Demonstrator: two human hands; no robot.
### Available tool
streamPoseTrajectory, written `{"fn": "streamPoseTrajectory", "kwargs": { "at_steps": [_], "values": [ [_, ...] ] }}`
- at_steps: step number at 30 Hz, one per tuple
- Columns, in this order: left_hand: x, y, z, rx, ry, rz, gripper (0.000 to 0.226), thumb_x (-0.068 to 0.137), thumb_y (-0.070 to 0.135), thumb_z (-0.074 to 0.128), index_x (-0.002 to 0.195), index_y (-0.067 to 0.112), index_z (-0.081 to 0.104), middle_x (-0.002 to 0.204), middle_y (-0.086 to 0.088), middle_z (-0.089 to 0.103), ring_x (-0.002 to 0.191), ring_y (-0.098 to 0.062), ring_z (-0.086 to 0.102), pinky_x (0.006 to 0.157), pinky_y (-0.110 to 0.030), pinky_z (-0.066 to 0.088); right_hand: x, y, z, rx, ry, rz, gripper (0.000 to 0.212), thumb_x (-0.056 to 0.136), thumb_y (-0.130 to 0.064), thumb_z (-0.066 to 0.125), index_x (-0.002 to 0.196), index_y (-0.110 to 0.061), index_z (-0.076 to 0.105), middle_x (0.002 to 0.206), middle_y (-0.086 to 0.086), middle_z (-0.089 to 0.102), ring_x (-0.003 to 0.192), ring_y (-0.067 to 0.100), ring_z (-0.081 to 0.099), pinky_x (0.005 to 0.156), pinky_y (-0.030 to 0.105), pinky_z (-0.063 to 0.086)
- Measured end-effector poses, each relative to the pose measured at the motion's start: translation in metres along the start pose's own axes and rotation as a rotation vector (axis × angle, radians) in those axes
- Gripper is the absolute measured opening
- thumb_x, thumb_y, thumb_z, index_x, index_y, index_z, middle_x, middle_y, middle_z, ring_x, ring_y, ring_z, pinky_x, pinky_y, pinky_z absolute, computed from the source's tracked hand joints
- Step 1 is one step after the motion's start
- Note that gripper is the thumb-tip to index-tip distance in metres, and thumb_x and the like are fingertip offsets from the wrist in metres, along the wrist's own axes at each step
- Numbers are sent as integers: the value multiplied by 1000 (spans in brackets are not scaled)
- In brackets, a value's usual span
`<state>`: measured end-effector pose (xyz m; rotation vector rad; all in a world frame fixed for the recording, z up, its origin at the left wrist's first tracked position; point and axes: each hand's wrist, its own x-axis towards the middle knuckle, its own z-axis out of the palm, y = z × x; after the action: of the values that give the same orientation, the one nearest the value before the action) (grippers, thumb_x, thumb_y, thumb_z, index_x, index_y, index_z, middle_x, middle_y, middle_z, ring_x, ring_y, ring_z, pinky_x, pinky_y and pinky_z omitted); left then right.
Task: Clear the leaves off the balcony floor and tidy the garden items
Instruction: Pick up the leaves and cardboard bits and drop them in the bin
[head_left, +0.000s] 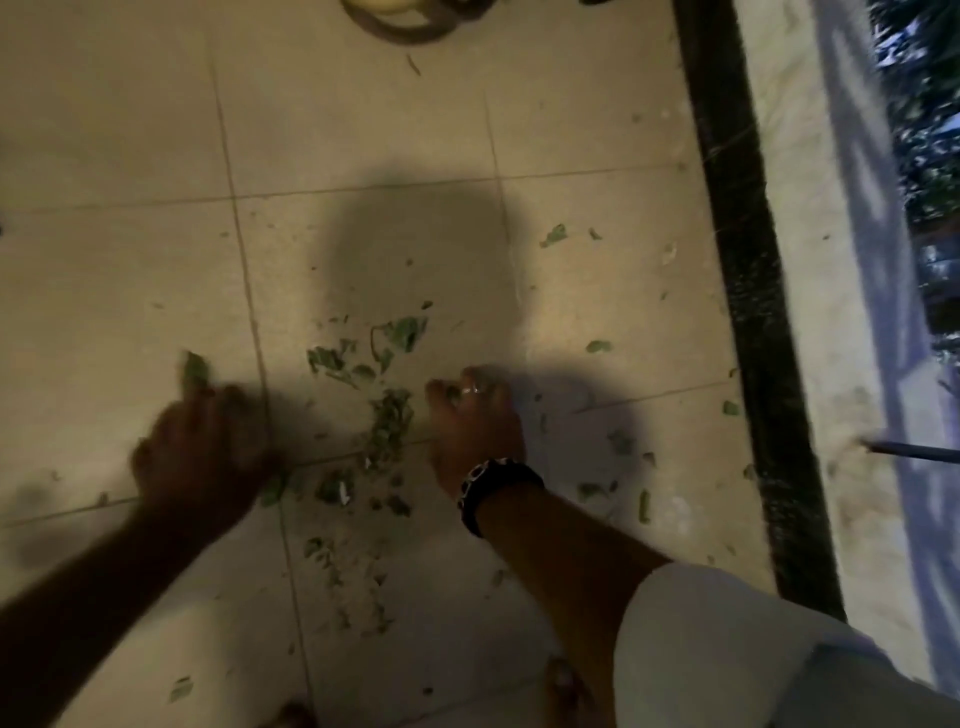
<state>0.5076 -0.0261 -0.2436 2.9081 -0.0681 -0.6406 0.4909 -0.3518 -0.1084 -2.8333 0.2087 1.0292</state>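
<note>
I am crouching over the tiled floor, and starting at the left, my left hand is lying low on the tiles, blurred, with a green leaf sticking up just past the knuckles. The blur is hiding the fingers, so I cannot tell whether they are curled round that leaf or only lying against it. A few more scraps are peeking out from under the heel of this hand, near the grout line.

Between my two hands the main heap of leaves is lying in a loose strip on the floor, with larger torn pieces sitting just beyond it and small crumbs trailing back toward me.

My right hand is resting on the floor just to the right of the heap, fingers bent with their tips on the tile beside the leaves; a ring is showing on one finger and a dark bracelet is sitting at the wrist. I cannot tell whether anything is being pinched under those fingertips.

Further right, single leaves are lying scattered well apart across the tiles, reaching toward the dark strip that is running along the floor's edge. My pale trouser leg is filling the lower right corner. At the top edge a coiled hose is lying partly out of view.
</note>
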Motion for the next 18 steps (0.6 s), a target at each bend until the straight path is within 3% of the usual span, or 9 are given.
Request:
{"fn": "streamPoseTrajectory", "kwargs": {
  "at_steps": [1,2,4,7,10,11,14,16,18],
  "values": [
    [-43,83,-79,-32,-56,17,75,76,52,73,140,25,46,136,-10,50,120,-39,49,91,-57,40,6,11,-7,15,40,-46,55,88,-25,56,140,-24,36,149,14,30,133,42,28,101,50,40],
    [-60,116,-110,-59,-34,66,69,82,44,70,142,22,45,139,-11,51,127,-37,46,99,-59,35,12,23,-18,31,96,-79,53,85,-24,56,136,-24,42,145,12,36,131,38,32,102,47,39],
    [-74,135,-110,-102,-32,84,59,87,37,65,141,21,49,140,-10,52,131,-34,45,105,-61,34,43,55,-49,69,271,-14,52,83,-20,54,134,-25,46,142,9,40,127,33,40,103,41,39],
    [-60,123,-99,-157,-45,9,59,86,33,68,139,15,50,144,-13,48,131,-37,44,104,-61,40,112,110,-89,187,447,271,49,87,-17,50,135,-22,45,148,13,34,133,36,35,109,43,36],
    [-55,106,-90,-131,25,20,67,82,29,73,139,9,46,145,-20,42,131,-43,41,104,-60,40,148,145,-115,159,145,395,57,96,-31,43,148,-14,28,157,16,17,144,36,19,117,46,21],
    [-54,100,-87,-120,20,29,68,81,28,74,139,6,46,145,-23,41,131,-45,40,104,-60,40,149,146,-111,147,126,371,60,95,-30,45,149,-11,26,156,18,18,144,37,20,117,48,20],
    [-54,102,-88,-144,-4,17,70,82,26,73,142,5,42,146,-23,39,132,-44,37,107,-58,39,117,110,-61,184,286,196,70,90,-16,53,151,-6,21,156,23,15,144,40,18,117,50,19],
    [-49,117,-91,-170,15,27,68,85,28,69,144,10,40,147,-18,39,133,-39,38,108,-55,40,78,67,-16,195,270,31,71,88,-11,51,152,-6,19,157,23,13,144,42,18,116,47,21],
    [-30,137,-96,-187,56,111,64,86,27,64,143,10,40,145,-17,41,131,-37,40,107,-52,41,35,26,19,199,254,-219,62,87,-5,41,148,-4,30,155,25,21,142,44,22,115,47,24]
  ]
}}
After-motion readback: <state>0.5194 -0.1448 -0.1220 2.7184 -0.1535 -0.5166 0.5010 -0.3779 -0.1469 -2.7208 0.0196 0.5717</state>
